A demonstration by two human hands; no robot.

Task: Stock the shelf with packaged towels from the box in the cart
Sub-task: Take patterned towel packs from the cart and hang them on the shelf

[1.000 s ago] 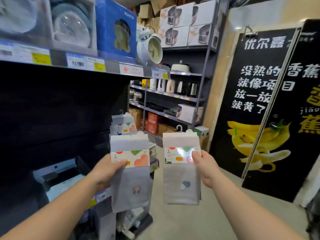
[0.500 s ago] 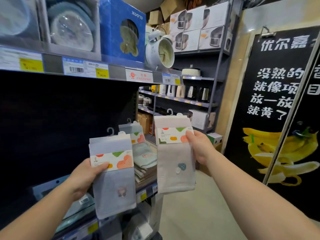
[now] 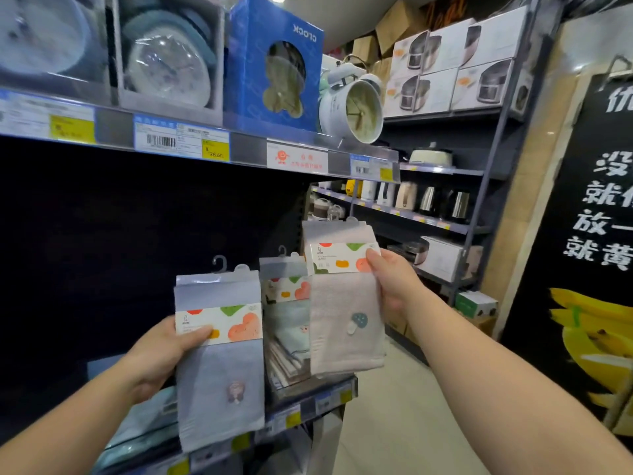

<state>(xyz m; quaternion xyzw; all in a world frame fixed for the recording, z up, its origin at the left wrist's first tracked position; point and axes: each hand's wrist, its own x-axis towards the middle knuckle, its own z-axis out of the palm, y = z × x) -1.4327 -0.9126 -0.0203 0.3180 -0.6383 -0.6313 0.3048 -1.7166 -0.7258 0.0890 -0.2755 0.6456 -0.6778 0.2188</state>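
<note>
Here we hold two packaged towels up before the dark shelf (image 3: 308, 394), our left hand (image 3: 156, 358) pinching the blue-grey towel pack (image 3: 219, 358) by its printed band, our right hand (image 3: 394, 282) gripping the beige towel pack (image 3: 344, 303) just beside the hanging towel pack (image 3: 284, 303).

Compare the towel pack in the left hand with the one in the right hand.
The blue-grey towel pack is held lower and nearer the camera; the beige towel pack is held higher, by the shelf end. The blue-grey one bears a small brownish motif, the beige one a teal mushroom. The left hand grips its pack's left edge, the right hand its right edge. Both share the same colourful paper band.
</note>
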